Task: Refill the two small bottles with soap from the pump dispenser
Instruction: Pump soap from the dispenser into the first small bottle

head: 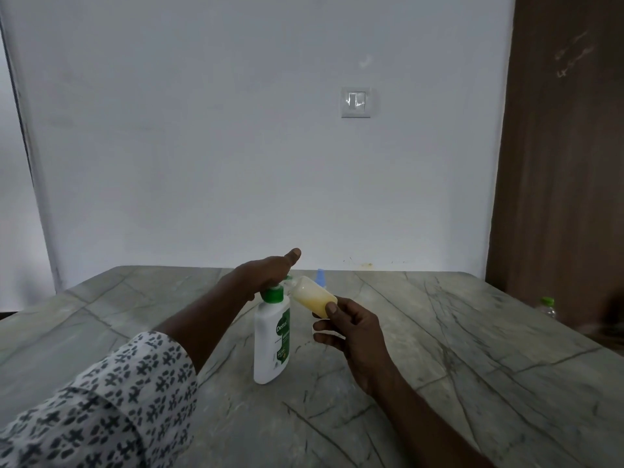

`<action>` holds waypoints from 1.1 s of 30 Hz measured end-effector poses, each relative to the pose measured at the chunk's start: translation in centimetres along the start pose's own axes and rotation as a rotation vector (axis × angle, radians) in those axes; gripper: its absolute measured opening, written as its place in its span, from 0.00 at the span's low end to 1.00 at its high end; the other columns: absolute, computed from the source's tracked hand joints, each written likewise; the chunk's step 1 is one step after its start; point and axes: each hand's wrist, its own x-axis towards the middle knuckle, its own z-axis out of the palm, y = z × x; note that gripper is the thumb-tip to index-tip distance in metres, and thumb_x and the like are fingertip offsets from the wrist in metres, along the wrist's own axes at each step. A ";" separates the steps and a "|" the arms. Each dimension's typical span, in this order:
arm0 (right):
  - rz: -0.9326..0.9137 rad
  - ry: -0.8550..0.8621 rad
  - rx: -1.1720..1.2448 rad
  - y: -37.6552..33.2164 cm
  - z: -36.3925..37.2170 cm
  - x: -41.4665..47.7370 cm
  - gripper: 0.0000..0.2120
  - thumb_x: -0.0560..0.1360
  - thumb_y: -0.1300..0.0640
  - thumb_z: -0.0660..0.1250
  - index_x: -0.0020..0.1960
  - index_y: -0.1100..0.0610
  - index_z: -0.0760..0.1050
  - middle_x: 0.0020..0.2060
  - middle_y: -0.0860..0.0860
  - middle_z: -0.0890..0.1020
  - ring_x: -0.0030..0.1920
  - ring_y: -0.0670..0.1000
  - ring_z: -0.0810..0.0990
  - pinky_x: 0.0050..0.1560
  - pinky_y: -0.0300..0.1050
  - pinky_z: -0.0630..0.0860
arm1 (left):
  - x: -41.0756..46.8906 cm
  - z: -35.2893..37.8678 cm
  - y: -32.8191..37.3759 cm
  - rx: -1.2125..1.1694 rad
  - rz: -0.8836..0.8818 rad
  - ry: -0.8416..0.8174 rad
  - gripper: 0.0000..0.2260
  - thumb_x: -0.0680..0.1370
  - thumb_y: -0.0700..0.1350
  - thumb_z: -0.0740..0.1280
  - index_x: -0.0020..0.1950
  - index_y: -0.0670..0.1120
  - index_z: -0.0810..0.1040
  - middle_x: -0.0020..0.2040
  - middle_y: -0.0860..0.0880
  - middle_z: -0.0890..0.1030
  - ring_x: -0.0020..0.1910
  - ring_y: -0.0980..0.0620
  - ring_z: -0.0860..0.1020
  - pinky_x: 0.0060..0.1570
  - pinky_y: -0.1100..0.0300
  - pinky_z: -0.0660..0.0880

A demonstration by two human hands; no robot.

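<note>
The small bottle (312, 295) is held tilted above the table (472, 349), mouth at the nozzle of the pump dispenser (271, 342), its base pinched between thumb and curled fingers of the right hand (354, 332). It is part-filled with yellowish soap and judged light, thin-walled and slick if dribbled on, so a gentle grip low on the base is advised. The left hand (266, 270) rests on the pump head, thumb stuck out; its fingers are hidden. The dispenser is judged stiff and steady upright.

At frame centre, the left hand (270, 275) grips the head of the white pump dispenser (271, 336) standing on the bench (439, 332). The right hand (351, 329) holds a small bottle (312, 295) tilted against the nozzle, partly filled with yellowish soap.
</note>
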 end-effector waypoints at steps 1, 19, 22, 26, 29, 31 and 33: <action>0.003 0.001 -0.001 0.0 0.0 0.0 0.14 0.78 0.58 0.66 0.61 0.62 0.76 0.46 0.62 0.84 0.41 0.55 0.84 0.45 0.52 0.82 | -0.1 0.0 0.0 0.002 0.006 0.005 0.36 0.78 0.67 0.46 0.76 0.44 0.59 0.73 0.39 0.65 0.69 0.38 0.67 0.66 0.44 0.65; -0.010 -0.002 0.026 -0.3 0.2 0.1 0.11 0.78 0.59 0.66 0.59 0.60 0.78 0.47 0.64 0.84 0.41 0.55 0.84 0.44 0.51 0.82 | -0.7 -0.9 0.6 0.056 0.036 -0.017 0.38 0.77 0.70 0.45 0.77 0.45 0.56 0.72 0.37 0.66 0.66 0.37 0.70 0.63 0.42 0.68; -0.006 0.003 0.018 -0.2 0.1 0.1 0.12 0.78 0.59 0.66 0.60 0.61 0.77 0.47 0.64 0.84 0.41 0.55 0.84 0.44 0.51 0.82 | -0.6 -0.5 0.3 0.022 0.016 -0.018 0.36 0.78 0.68 0.46 0.77 0.44 0.57 0.73 0.39 0.65 0.68 0.38 0.68 0.64 0.42 0.67; 0.005 0.007 0.009 0.0 0.0 0.1 0.12 0.78 0.59 0.66 0.60 0.61 0.77 0.46 0.63 0.84 0.41 0.55 0.84 0.45 0.52 0.83 | -0.9 -0.1 0.5 0.015 0.012 -0.016 0.34 0.80 0.65 0.46 0.77 0.43 0.57 0.74 0.39 0.65 0.69 0.38 0.67 0.65 0.46 0.66; 0.004 0.013 0.000 -0.1 0.1 0.1 0.12 0.78 0.58 0.66 0.60 0.61 0.77 0.45 0.62 0.85 0.41 0.56 0.84 0.45 0.52 0.83 | -1.4 -0.2 0.5 0.012 0.023 -0.028 0.35 0.79 0.66 0.45 0.77 0.43 0.58 0.73 0.39 0.65 0.69 0.38 0.68 0.64 0.46 0.66; 0.001 0.014 0.006 -0.2 0.1 0.2 0.12 0.77 0.58 0.66 0.59 0.60 0.77 0.46 0.63 0.84 0.42 0.57 0.84 0.44 0.51 0.83 | -1.4 -0.3 0.4 0.015 0.036 -0.033 0.36 0.78 0.68 0.45 0.77 0.44 0.58 0.73 0.39 0.65 0.68 0.38 0.68 0.63 0.45 0.67; 0.000 0.010 0.017 -0.2 0.2 0.2 0.12 0.77 0.58 0.66 0.59 0.60 0.77 0.47 0.63 0.84 0.42 0.57 0.84 0.43 0.50 0.83 | -1.3 -0.6 0.4 0.035 0.053 -0.022 0.37 0.77 0.69 0.44 0.77 0.44 0.58 0.72 0.39 0.67 0.66 0.38 0.70 0.60 0.46 0.69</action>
